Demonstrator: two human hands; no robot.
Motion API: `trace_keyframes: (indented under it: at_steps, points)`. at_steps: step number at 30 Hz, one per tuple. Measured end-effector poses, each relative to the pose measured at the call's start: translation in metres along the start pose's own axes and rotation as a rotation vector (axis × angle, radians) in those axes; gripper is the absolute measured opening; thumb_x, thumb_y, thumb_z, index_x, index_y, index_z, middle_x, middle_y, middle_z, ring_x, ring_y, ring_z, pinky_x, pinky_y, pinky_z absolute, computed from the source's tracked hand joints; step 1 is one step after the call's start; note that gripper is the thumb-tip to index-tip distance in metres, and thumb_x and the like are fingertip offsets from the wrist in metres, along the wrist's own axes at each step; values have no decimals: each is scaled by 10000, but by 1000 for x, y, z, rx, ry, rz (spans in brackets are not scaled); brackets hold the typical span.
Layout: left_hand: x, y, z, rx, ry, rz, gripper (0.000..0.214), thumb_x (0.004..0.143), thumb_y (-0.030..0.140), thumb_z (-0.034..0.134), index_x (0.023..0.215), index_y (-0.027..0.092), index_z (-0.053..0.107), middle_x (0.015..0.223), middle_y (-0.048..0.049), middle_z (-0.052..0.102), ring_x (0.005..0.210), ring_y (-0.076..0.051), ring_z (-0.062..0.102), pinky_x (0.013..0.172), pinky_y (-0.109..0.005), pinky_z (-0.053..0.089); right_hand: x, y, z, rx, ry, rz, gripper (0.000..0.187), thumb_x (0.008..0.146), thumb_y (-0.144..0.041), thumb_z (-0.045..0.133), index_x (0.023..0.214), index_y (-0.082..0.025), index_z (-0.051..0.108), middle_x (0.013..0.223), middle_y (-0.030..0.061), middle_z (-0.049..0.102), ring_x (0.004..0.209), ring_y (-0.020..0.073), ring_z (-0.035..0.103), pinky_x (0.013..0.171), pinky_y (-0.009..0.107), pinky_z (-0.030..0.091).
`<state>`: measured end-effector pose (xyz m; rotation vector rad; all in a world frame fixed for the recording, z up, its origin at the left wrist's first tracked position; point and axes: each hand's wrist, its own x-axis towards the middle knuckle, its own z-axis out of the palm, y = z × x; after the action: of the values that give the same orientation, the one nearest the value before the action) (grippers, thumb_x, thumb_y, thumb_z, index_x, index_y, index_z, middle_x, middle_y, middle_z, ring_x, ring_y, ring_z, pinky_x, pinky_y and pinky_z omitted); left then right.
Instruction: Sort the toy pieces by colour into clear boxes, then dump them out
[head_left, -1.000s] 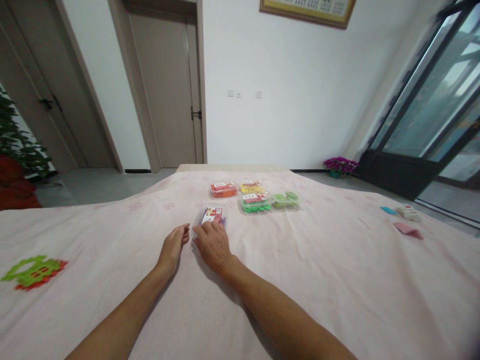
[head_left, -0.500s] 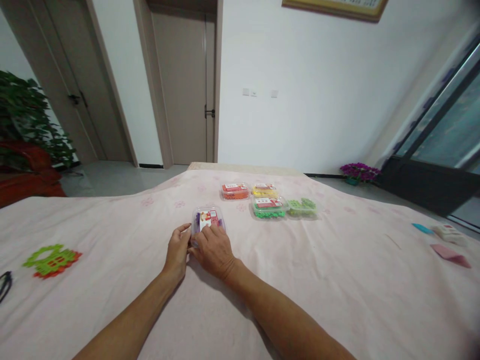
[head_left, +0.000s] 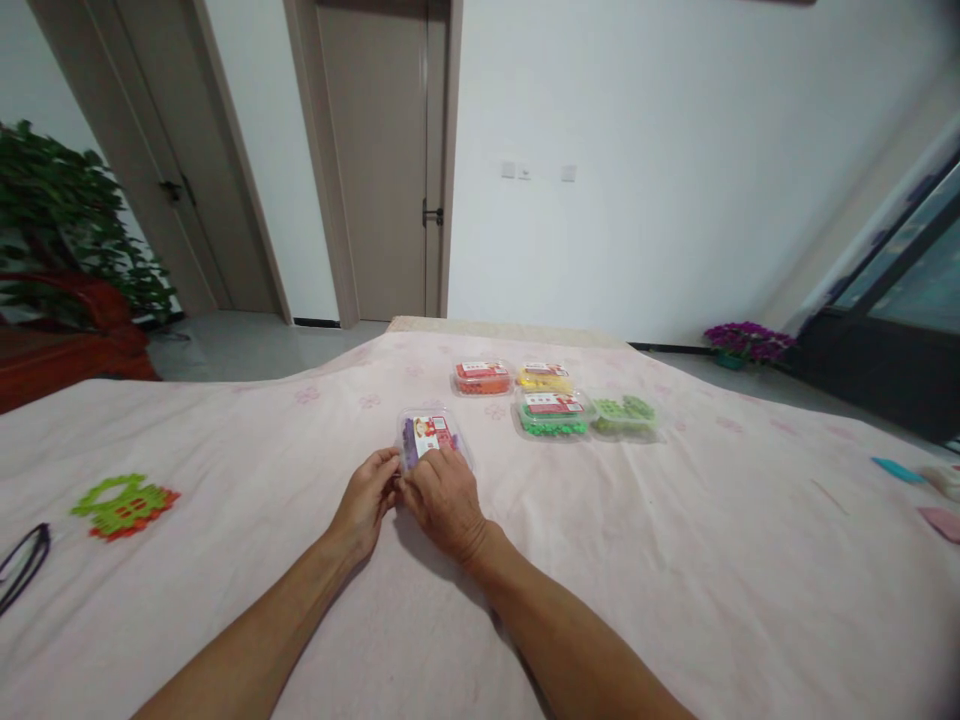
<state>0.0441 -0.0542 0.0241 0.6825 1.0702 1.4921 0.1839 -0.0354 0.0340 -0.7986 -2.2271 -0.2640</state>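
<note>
A small clear plastic box of purple pieces (head_left: 425,436) with a red and white label lies on the pink cloth (head_left: 675,560) in front of me. My right hand (head_left: 444,498) rests on its near edge, fingers curled over the lid. My left hand (head_left: 366,500) touches the box's near left corner with its fingertips pinched against it. Both hands hold the box where it lies on the cloth.
Further back lie a box of orange pieces (head_left: 482,377), a yellow one (head_left: 546,378), a green one (head_left: 553,414) and an open green one (head_left: 625,414). A green and red assembled piece (head_left: 124,505) lies at the left, a black cord (head_left: 22,565) at the far left.
My left hand has closed in from beside the box and now touches its corner. The box has turned a little under my hands. The view has shifted to the left and slightly down.
</note>
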Motion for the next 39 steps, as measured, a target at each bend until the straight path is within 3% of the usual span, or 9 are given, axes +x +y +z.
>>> trace_keyframes:
  at_steps: [5,8,12,14,17,27,31,35,39]
  points:
    - [-5,5,-1,37,-110,-21,402,695,345,772,1031,183,622,843,-14,681,689,-122,631,673,-250,501,1,8,-12,174,18,44,183,989,-288,483,846,-202,558,832,48,581,839,205,501,778,334,413]
    - [0,6,-7,234,-119,115,470,721,372,727,1146,205,615,1051,-68,684,924,-188,659,844,-322,519,3,13,-19,269,76,84,173,995,-274,468,861,-208,555,826,43,585,839,198,517,781,327,426]
    - [13,3,-14,656,-206,425,993,621,363,806,1495,246,350,1544,-138,349,1422,-301,350,1162,-461,310,4,16,-16,307,172,55,129,979,-246,498,870,-209,555,826,45,593,826,191,530,783,320,441]
    - [17,0,-14,795,-202,522,1192,585,331,834,1569,226,170,1602,-166,195,1484,-337,214,1206,-516,196,3,16,-10,300,217,-14,121,966,-227,526,849,-210,554,795,37,584,793,188,523,772,317,445]
    - [19,-3,-10,836,-206,571,1238,626,304,816,1586,228,38,1618,-181,111,1497,-356,168,1210,-545,156,1,15,-3,297,284,-88,115,946,-177,547,838,-214,558,768,30,576,763,187,520,754,311,451]
    - [9,1,-3,674,-145,482,1379,467,204,902,1585,203,94,1616,-198,167,1496,-381,180,1216,-510,145,8,12,-11,383,353,-47,100,922,-136,556,880,-221,586,795,38,597,789,191,550,745,322,490]
    - [0,10,4,446,-187,262,1427,456,122,887,1590,277,33,1650,-174,112,1452,-362,311,1155,-470,319,8,11,-12,390,397,-59,90,934,-139,544,897,-210,585,795,39,601,783,185,547,738,319,497]
    - [-4,23,6,141,-146,94,1189,595,137,802,1561,400,161,1664,-67,155,1417,-269,394,1025,-364,466,8,13,-12,361,412,-65,86,940,-144,544,898,-209,582,794,40,605,785,186,543,742,319,495]
    - [-2,29,8,-77,-74,-21,910,734,244,713,1530,370,291,1541,-74,424,1278,-228,546,842,-285,537,7,11,-13,348,386,-105,84,940,-143,557,899,-213,578,786,33,599,779,179,546,744,310,493]
